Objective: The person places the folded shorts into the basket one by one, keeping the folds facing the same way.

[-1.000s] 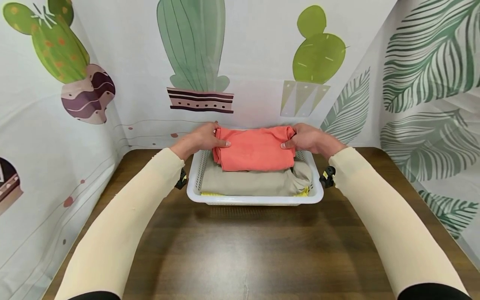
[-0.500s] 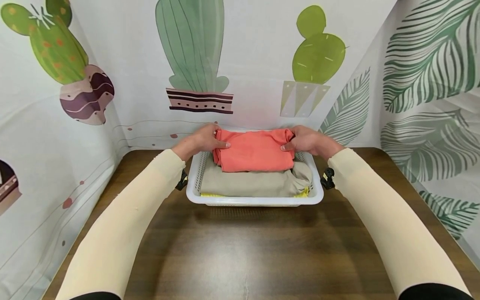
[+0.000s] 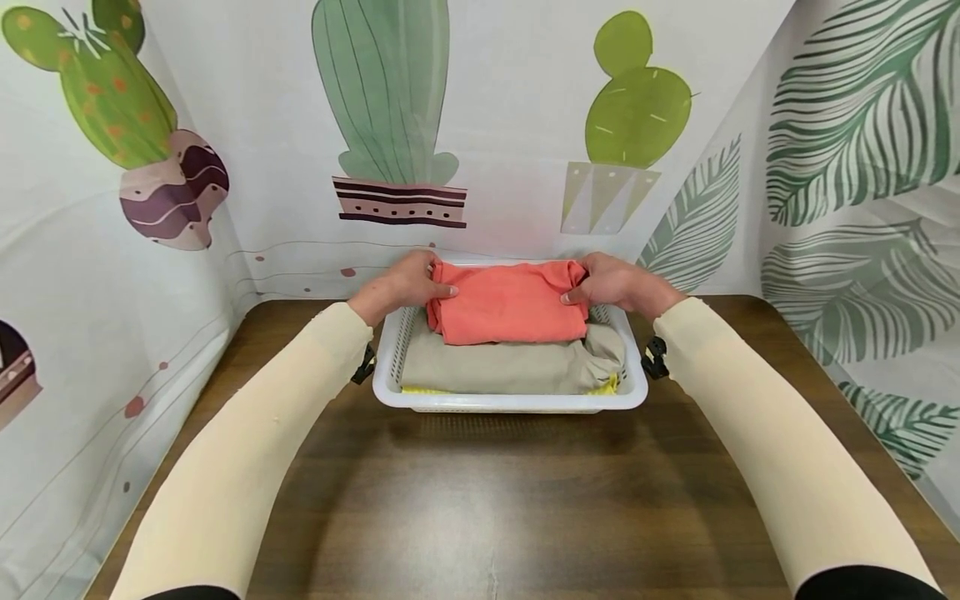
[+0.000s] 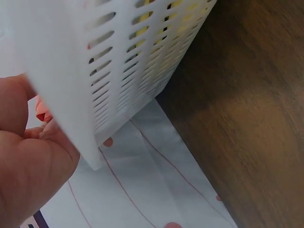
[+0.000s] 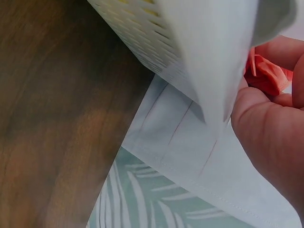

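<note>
Folded coral-orange cloth (image 3: 508, 302) sits at the back of the white slotted plastic basket (image 3: 510, 401), on top of a folded beige cloth (image 3: 510, 367). Left hand (image 3: 401, 283) pinches its left edge, right hand (image 3: 617, 282) pinches its right edge. Yellow fabric (image 3: 607, 386) peeks out underneath. The basket rests on the dark wooden counter (image 3: 487, 500), against the cactus-print backdrop (image 3: 382, 108).
</note>
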### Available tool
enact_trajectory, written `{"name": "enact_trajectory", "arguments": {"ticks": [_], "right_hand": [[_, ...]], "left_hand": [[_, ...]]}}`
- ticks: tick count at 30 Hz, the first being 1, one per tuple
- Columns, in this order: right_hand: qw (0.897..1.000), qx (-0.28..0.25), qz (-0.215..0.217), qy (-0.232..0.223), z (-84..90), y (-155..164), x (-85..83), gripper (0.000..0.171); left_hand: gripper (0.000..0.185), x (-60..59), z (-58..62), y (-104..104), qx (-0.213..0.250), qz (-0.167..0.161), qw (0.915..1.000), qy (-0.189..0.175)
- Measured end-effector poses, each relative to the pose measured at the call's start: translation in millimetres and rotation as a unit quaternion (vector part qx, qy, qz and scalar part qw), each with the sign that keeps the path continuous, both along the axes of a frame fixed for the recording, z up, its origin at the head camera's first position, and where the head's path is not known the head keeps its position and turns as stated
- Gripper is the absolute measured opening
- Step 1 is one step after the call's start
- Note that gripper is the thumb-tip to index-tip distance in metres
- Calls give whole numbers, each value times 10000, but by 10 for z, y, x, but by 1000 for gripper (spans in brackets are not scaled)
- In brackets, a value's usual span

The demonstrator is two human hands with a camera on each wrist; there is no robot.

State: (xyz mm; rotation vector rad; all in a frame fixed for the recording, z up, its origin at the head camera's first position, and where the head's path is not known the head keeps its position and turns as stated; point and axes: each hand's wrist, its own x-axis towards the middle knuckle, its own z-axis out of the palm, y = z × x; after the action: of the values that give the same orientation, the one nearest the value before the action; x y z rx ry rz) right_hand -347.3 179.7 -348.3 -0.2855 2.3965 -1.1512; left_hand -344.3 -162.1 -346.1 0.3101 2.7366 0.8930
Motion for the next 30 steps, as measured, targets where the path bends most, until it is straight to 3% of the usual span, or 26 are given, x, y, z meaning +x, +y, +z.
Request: {"name": "enact_trajectory", "arguments": {"ticks": [17, 30], "right_hand": [[9996, 238, 120, -97, 2, -26, -15, 37], [9995, 187, 47, -257, 12, -45, -17, 39]], "left_hand": [[33, 28, 7, 55, -650, -16, 9975, 288], [30, -19, -14, 58, -774, -10, 9966, 284]]}}
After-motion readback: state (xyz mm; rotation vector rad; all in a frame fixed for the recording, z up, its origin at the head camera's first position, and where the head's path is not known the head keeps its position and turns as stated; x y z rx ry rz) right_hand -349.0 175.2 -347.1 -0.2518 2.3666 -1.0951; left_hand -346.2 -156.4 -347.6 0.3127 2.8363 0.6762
